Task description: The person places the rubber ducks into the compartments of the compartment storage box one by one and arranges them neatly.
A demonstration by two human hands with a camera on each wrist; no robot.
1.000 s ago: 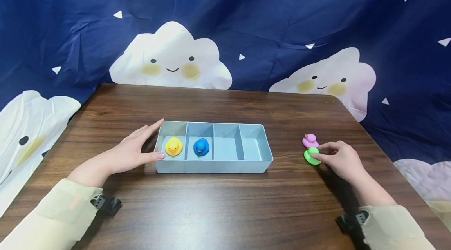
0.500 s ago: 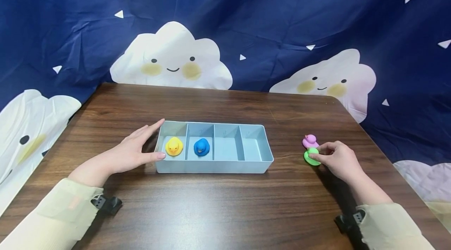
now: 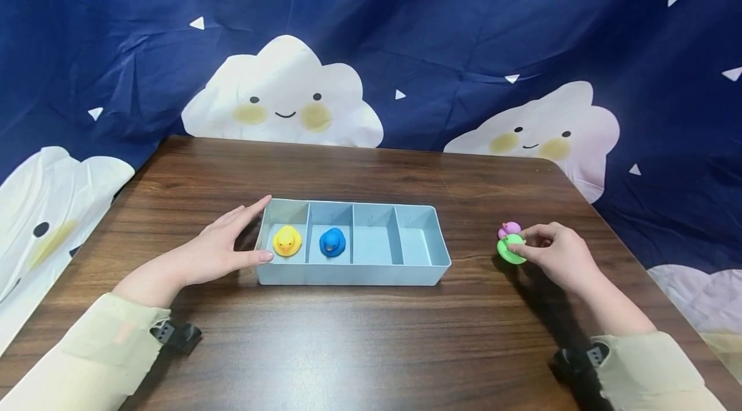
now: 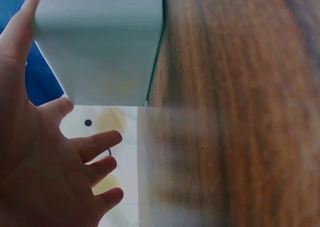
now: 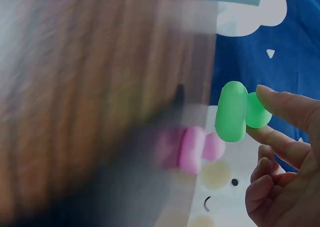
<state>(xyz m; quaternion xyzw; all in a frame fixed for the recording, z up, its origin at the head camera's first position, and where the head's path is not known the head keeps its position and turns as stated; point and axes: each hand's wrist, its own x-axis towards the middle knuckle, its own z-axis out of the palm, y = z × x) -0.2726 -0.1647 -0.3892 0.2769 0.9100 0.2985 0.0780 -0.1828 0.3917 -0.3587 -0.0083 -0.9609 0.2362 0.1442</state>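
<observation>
A green rubber duck is pinched by the head between thumb and forefinger of my right hand. In the right wrist view the green duck hangs above the table. Just behind it, a pink rubber duck stands on the table, partly hidden in the head view. My left hand touches the left end of a pale blue box, thumb and forefinger spread at its corners. Inside the box, a yellow duck sits in the leftmost compartment and a blue duck in the one beside it.
The two right-hand compartments of the box hold nothing. Beneath everything is a brown wood-grain table. A dark blue curtain with smiling white clouds hangs behind the table's far edge.
My right hand has lifted the green duck off the table, slightly up and to the left, so it covers more of the pink duck. The left hand and the box stay put.
</observation>
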